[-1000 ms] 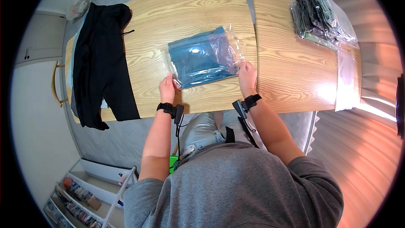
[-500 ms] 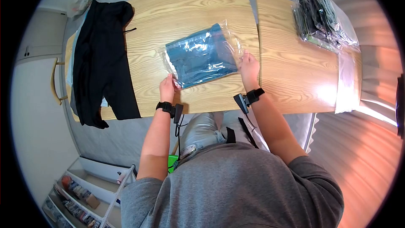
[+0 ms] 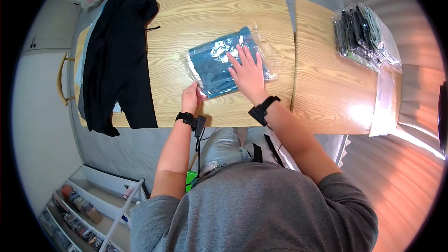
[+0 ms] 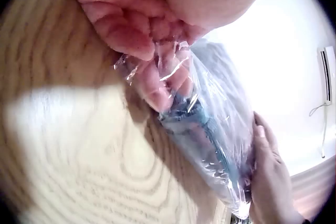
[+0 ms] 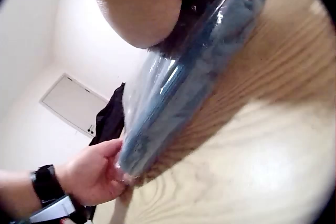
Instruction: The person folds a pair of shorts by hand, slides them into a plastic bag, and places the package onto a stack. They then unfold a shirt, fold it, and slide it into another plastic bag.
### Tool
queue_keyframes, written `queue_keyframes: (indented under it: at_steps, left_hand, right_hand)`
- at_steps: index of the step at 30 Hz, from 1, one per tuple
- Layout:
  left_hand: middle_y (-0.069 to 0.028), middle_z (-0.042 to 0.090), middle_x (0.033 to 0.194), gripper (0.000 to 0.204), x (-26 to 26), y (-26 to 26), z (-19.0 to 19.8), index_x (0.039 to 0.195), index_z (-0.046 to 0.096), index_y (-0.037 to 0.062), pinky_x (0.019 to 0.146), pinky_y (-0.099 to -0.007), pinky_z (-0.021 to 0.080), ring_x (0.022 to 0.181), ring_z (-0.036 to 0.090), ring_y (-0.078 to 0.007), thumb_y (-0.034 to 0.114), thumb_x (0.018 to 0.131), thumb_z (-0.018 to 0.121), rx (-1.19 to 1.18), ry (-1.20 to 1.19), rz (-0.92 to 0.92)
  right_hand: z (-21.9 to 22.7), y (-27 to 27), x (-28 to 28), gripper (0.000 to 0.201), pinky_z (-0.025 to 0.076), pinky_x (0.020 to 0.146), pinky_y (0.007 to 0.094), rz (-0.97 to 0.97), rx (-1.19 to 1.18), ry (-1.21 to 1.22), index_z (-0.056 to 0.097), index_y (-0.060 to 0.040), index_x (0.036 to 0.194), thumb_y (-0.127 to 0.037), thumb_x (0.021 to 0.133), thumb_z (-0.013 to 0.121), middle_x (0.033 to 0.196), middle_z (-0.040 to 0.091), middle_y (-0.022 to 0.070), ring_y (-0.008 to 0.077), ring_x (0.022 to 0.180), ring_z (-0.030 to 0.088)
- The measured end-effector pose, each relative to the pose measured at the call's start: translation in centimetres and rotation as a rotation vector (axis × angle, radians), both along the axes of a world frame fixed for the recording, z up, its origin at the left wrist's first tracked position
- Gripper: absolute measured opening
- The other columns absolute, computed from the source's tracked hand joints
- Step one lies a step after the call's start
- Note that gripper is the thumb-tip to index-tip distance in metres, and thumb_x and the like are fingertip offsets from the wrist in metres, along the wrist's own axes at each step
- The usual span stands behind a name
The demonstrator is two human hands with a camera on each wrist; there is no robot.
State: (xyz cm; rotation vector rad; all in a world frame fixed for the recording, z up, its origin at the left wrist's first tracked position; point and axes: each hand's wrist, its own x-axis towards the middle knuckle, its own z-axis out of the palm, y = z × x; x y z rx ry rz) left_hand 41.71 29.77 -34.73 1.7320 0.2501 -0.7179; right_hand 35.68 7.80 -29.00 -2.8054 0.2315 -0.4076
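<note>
A folded blue garment [image 3: 210,63] lies inside a clear plastic bag [image 3: 271,71] on the wooden table. My left hand [image 3: 189,98] pinches the bag's near left corner between thumb and fingers; in the left wrist view the crinkled film [image 4: 173,64] runs over its curled fingers. My right hand [image 3: 249,75] rests on top of the bag, palm down with fingers spread, over the right part of the garment. In the right wrist view the bagged garment [image 5: 173,98] slants away beneath that palm, toward my left hand [image 5: 92,174].
Black trousers [image 3: 119,60] are spread at the table's left end, over lighter cloth. On the adjoining table [image 3: 326,84] stands a stack of bagged clothes [image 3: 361,35], with flat clear bags [image 3: 383,102] at its right edge. A gap separates the two tables.
My right hand has let go of the bag's right edge and moved left onto its top, fingers now spread flat. The left hand keeps its grip on the corner.
</note>
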Motion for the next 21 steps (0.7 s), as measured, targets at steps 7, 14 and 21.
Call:
queue_keyframes:
  at_steps: [7,14,21]
  left_hand:
    - [-0.0009,0.059,0.061,0.037,0.9,2.2,0.0,0.074,0.059,0.0088,0.042,-0.0226,0.036,0.046,0.052,-0.0100,0.033,0.097,0.044,-0.094,0.206,0.018]
    - [-0.0199,0.052,0.122,0.026,-1.0,-3.0,8.9,0.108,0.053,-0.0016,0.099,-0.0459,0.035,0.120,0.044,-0.0359,0.005,0.082,0.054,0.369,-1.056,-0.304]
    - [-0.0102,0.030,0.149,0.059,2.5,-7.5,3.5,0.141,0.035,0.0062,0.109,-0.0535,0.020,0.139,0.025,-0.0246,0.029,0.088,0.051,0.758,-1.155,-0.654]
  right_hand:
    - [-0.6,-1.2,3.3,0.047,0.019,0.110,0.0516,0.155,-0.155,0.093,0.043,-0.0321,0.136,-0.047,0.092,0.047,0.147,0.032,0.0055,0.0234,0.137,0.026]
    - [-0.2,-1.2,4.2,0.047,0.018,0.110,0.0521,0.239,-0.214,0.102,0.050,-0.0283,0.132,-0.046,0.089,0.052,0.147,0.033,0.0068,0.0240,0.138,0.026]
    - [0.0,-2.4,5.6,0.049,0.017,0.111,0.0524,0.295,-0.160,0.182,0.051,-0.0280,0.131,-0.050,0.088,0.051,0.146,0.036,0.0073,0.0239,0.138,0.027]
